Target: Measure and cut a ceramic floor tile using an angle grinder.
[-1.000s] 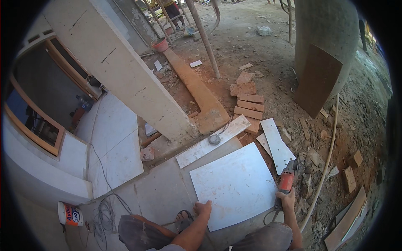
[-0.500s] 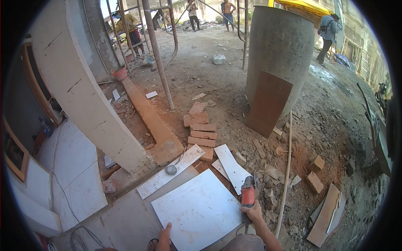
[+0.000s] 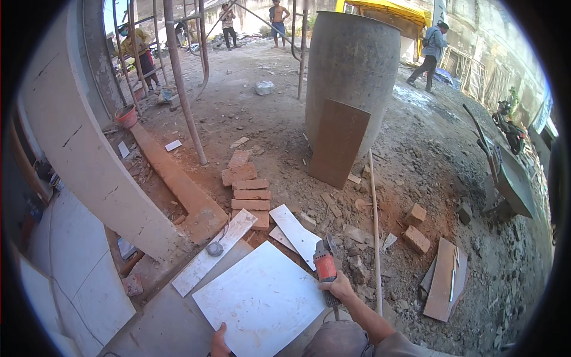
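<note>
A large white square tile (image 3: 259, 300) lies before me, its face smudged with reddish dirt. My left hand (image 3: 220, 341) is at the tile's near left edge, thumb on top; the other fingers are hidden beneath or behind it. Wrapped round the body of a red and black angle grinder (image 3: 325, 269), my right hand (image 3: 339, 287) is at the tile's right corner. The grinder's disc end points away from me, beside a narrow white tile strip (image 3: 297, 235). Whether the disc spins or touches anything, I cannot tell.
Another tile strip (image 3: 202, 268) bears a round grey object (image 3: 215, 249). Beyond are stacked bricks (image 3: 251, 195), a tall grey drum (image 3: 351, 71) with a brown board (image 3: 339, 143) leaning on it, and a long pole (image 3: 375, 238). A wheelbarrow (image 3: 511, 181) stands right; several people are farther off.
The view has swung right, so the surroundings appear farther left. My right hand still holds the grinder near the tile's right corner, and my left hand stays at the tile's edge.
</note>
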### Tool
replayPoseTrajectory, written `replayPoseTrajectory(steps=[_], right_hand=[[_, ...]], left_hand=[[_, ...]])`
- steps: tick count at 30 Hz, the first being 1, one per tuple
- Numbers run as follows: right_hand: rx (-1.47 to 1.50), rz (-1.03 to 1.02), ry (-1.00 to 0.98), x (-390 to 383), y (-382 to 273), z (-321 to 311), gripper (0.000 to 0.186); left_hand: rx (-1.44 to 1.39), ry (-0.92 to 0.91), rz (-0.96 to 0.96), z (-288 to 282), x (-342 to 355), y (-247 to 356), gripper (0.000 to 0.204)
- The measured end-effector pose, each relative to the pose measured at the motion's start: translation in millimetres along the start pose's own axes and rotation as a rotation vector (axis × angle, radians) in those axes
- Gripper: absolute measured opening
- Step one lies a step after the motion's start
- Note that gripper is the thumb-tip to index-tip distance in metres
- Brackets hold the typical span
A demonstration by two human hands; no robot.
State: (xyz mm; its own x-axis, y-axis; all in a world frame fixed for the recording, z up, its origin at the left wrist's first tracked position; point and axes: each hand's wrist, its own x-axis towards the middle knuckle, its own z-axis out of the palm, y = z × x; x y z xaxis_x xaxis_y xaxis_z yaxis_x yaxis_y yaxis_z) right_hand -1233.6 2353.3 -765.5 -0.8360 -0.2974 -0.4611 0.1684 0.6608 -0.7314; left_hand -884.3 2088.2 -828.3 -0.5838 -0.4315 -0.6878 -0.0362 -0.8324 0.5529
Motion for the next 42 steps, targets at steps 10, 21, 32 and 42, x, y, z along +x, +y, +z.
replayPoseTrajectory(steps=[10, 21, 32, 42], right_hand=[[0.171, 0.004, -0.068, -9.1, 9.3, 24.4, 0.071], [0.877, 0.107, -0.356, -49.3, -13.5, 9.9, 0.033], [0.832, -0.074, -0.76, -71.9, -114.2, 2.9, 0.047], [0.468, -0.063, -0.919, -93.8, -179.2, 58.0, 0.051]], left_hand=[[0.127, 0.063, 0.307, 55.5, -77.9, 73.7, 0.054], [0.609, 0.345, 0.483, 158.0, -180.2, 172.1, 0.047], [0.2, 0.353, 0.726, 144.3, -325.0, 154.9, 0.053], [0.221, 0.592, 0.853, 46.4, -354.0, 155.1, 0.053]])
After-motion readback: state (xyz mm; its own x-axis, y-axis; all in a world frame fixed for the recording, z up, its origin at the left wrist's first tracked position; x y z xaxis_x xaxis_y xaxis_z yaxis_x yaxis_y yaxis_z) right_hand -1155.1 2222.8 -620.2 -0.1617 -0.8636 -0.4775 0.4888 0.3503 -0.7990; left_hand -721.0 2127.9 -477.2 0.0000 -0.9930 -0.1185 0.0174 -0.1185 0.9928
